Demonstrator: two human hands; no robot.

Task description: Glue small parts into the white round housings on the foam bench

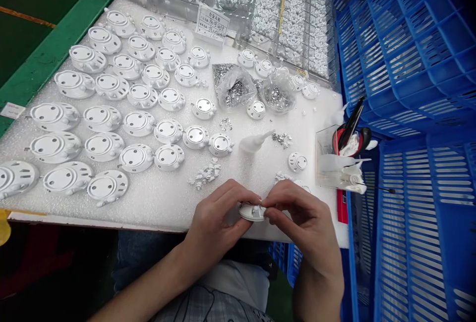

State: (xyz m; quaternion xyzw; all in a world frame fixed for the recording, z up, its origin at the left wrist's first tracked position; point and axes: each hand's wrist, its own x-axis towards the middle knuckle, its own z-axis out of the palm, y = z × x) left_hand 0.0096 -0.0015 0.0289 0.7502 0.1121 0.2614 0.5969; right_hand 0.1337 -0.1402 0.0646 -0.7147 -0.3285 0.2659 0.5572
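Near the front edge of the foam-topped table, my left hand (223, 210) grips a small white saucer-shaped model (251, 212) between thumb and fingers. My right hand (299, 210) pinches at the model's right side; whether a tiny part is between those fingertips is hidden. Ahead of my left hand lies a loose pile of small white parts (205, 174). A white squeeze bottle with a thin nozzle (253, 142) stands beyond the hands, with small silver pieces (281, 139) beside it. Another white saucer model (297, 161) lies beyond my right hand.
Rows of white saucer models (102, 118) cover the table's left side. Two plastic bags of silver pieces (235, 89) sit behind the bottle. Clear compartment trays (256, 9) line the back. A clear holder with scissors (351, 138) stands right, beside blue crates (412, 203).
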